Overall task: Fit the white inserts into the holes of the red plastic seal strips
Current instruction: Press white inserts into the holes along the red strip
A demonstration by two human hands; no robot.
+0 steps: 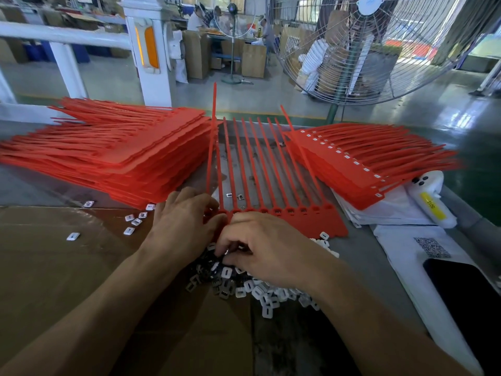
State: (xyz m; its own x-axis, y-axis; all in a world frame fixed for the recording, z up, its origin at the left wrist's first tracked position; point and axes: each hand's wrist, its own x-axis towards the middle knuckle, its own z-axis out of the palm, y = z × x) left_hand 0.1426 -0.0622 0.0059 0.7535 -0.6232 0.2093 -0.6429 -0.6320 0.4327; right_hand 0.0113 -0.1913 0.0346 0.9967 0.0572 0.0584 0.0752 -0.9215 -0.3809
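A red seal strip sheet (303,221) lies flat in front of me, its thin tails fanned away and a row of empty square holes along its near edge. My left hand (181,223) holds the sheet's left end with curled fingers; one tail stands up from there. My right hand (260,251) reaches down into the heap of white inserts (252,286), fingertips curled among them; whether it pinches one is hidden.
A tall stack of unfilled red strips (113,156) lies at the left. A stack with white inserts fitted (360,161) lies at the right on white bags. Stray inserts (132,221) dot the cardboard (67,267). A white device (431,199), a phone (469,294) and a large fan (366,47) are at the right.
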